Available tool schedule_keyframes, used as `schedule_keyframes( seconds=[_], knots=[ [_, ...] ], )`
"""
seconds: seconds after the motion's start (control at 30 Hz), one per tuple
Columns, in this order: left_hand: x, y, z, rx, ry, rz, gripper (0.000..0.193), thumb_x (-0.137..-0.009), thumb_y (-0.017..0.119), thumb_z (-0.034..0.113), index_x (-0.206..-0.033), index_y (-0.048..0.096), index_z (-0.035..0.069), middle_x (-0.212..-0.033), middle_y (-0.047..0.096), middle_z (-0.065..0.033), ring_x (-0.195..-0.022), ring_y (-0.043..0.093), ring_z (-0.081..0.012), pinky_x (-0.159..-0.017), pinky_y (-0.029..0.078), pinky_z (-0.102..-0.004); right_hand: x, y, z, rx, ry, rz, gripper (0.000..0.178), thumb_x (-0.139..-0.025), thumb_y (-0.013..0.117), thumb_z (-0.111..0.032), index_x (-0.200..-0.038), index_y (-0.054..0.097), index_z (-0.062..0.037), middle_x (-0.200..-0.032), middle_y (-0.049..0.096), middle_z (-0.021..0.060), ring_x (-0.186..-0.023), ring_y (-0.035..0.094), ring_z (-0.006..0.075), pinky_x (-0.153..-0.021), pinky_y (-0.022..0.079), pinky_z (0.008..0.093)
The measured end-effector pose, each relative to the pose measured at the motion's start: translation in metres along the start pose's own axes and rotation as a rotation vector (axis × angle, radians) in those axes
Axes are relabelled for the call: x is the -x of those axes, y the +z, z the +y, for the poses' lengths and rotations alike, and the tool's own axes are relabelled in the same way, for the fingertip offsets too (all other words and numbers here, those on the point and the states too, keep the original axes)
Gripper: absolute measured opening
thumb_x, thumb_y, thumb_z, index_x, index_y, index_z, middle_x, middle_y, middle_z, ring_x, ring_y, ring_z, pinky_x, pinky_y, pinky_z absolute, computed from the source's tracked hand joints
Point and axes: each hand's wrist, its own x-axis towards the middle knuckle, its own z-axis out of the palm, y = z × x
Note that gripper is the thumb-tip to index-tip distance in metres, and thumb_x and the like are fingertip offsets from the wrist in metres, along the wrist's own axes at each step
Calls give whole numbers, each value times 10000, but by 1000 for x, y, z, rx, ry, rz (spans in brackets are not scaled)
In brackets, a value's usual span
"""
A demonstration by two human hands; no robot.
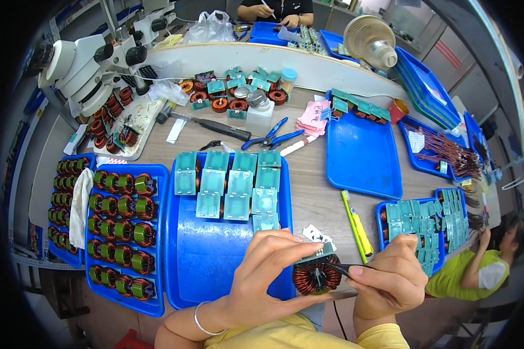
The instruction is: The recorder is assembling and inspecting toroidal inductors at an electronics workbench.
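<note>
My left hand (pixel 255 273) grips a toroidal coil (pixel 315 280) wound in copper-brown wire, with a small green board (pixel 326 250) along its top. The thumb is under the coil and the fingers are on the board's side. In my right hand (pixel 393 282) is a slim dark pointed tool (pixel 344 269), pinched between thumb and fingers; it looks like tweezers. Its tip meets the coil's right side, near the board. Just left of the coil, a blue tray (pixel 206 256) holds several coils with green boards facing up, grouped at its far end.
Trays of green-banded coils (pixel 122 234) stand at the left. Beyond lie blue pliers (pixel 271 138), a hammer (pixel 218 128) and a microscope (pixel 78 70). A yellow marker-like cutter (pixel 358 227) and a blue tray (pixel 364 160) are at right. Co-workers sit across and at far right.
</note>
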Motion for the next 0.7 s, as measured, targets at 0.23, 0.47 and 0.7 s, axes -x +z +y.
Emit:
schedule_keyframes(
  seconds=[0.23,0.47,0.7],
  knots=[
    [1,0,-2,-4,-7,5,646,-506,876,193,-1056,586,16,-940,563,-82,-903,532,-247,-850,428,-391,0,3,1,8,12,1,209,-560,784,-246,-610,647,-97,-506,502,-34,-493,458,115,-611,298,288],
    [1,-1,-2,-15,-12,-3,647,-500,878,197,-1052,592,17,-953,557,-87,-925,527,-248,-867,430,-398,-1,4,3,9,15,2,218,-560,785,-246,-619,644,-92,-514,502,-25,-499,449,122,-613,300,292],
    [1,1,1,19,-28,21,613,-555,842,155,-1097,587,24,-960,566,-78,-904,521,-246,-810,444,-356,-4,-7,7,-12,-44,-117,250,-566,797,-90,-792,697,-124,-586,535,-39,-519,488,116,-583,321,261]
  ],
)
